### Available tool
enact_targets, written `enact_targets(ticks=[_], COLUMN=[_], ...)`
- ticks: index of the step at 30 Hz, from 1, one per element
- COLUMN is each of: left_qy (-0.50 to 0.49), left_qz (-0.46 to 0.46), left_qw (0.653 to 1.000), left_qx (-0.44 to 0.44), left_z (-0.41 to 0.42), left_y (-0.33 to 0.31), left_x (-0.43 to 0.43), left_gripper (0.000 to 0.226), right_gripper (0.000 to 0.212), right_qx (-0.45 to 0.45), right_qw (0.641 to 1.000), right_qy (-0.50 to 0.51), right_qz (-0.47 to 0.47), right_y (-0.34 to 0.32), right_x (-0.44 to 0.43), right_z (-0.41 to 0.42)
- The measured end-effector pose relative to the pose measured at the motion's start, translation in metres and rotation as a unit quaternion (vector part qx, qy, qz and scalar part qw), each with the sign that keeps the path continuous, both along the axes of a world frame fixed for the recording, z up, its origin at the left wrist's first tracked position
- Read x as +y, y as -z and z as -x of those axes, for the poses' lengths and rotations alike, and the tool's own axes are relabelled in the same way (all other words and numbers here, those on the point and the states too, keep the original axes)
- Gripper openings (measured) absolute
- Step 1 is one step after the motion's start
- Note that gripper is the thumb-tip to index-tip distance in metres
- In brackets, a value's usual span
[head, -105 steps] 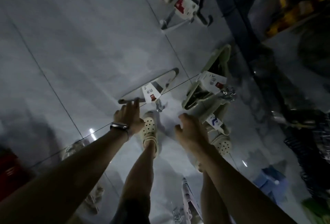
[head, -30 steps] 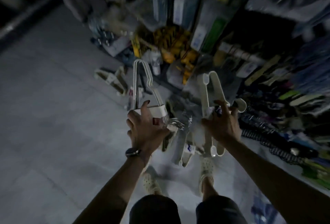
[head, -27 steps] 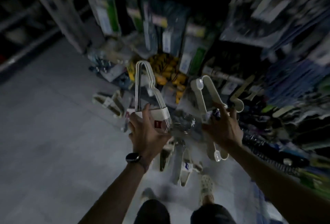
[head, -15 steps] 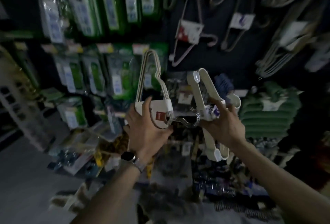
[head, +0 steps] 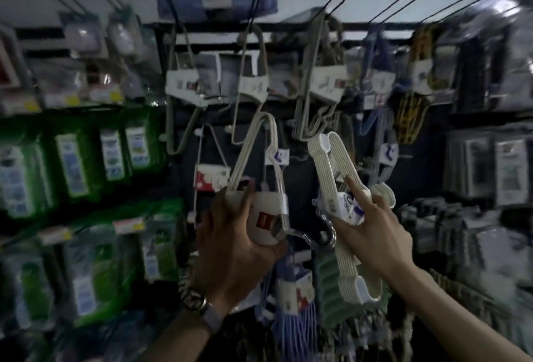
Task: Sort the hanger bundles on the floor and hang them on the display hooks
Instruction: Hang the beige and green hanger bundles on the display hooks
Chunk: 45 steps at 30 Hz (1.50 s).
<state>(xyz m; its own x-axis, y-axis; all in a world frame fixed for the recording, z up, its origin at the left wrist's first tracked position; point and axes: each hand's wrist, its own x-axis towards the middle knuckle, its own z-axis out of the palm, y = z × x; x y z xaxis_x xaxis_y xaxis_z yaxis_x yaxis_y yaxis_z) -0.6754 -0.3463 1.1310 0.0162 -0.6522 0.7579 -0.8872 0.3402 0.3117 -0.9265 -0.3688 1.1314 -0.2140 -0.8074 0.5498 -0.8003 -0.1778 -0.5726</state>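
Note:
My left hand grips a bundle of thin cream wire hangers by its white paper band with a red mark, metal hooks pointing right. My right hand grips a bundle of thick cream plastic hangers at its blue-and-white label, standing on end. Both bundles are held up in front of the dark display panel, below the long black display hooks. More banded hanger bundles hang from those hooks in a row.
Green packaged goods fill the shelves on the left. Grey packaged items hang on the right. A green hanger stack and blue hangers hang low under my hands. Empty hook rods stick out at the upper right.
I have stood up from the floor with a bundle in each hand. The view has swung from the floor to the display wall, and both bundles are raised toward the hooks.

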Motion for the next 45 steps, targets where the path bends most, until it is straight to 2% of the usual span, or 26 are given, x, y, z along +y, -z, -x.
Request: enact_targets(ticks=[5,11,16,26,33,41,45], left_qy=[0.035,-0.010,-0.046,-0.127,-0.161,-0.200,-0.193], left_qz=[0.017,0.060,0.098,0.150,0.140,0.146,0.092], left_qw=[0.999,0.994,0.987,0.970,0.966,0.956,0.966], left_qx=[-0.034,-0.095,-0.117,-0.146,-0.149,-0.155,-0.144], left_z=[0.054,0.123,0.172,0.235,0.248,0.251,0.262], left_y=[-0.046,-0.121,-0.189,-0.293,-0.311,-0.288,-0.301], left_x=[-0.051,-0.124,-0.187,-0.263,-0.290,-0.311,-0.319], left_gripper=[0.113,0.116,0.117,0.115,0.116,0.111,0.112], right_gripper=[0.102,0.098,0.112,0.093,0.086,0.097,0.098], right_qx=[-0.005,-0.003,0.016,-0.007,-0.019,-0.004,0.010], right_qw=[0.999,0.998,0.996,0.996,0.994,0.995,0.995], right_qy=[0.029,0.060,0.076,0.051,0.033,0.025,0.028], right_qz=[0.022,0.024,0.032,0.075,0.098,0.099,0.092], right_y=[-0.026,-0.055,-0.081,-0.143,-0.169,-0.170,-0.175], right_x=[-0.036,-0.082,-0.126,-0.199,-0.224,-0.228,-0.222], right_z=[0.060,0.139,0.195,0.237,0.244,0.246,0.239])
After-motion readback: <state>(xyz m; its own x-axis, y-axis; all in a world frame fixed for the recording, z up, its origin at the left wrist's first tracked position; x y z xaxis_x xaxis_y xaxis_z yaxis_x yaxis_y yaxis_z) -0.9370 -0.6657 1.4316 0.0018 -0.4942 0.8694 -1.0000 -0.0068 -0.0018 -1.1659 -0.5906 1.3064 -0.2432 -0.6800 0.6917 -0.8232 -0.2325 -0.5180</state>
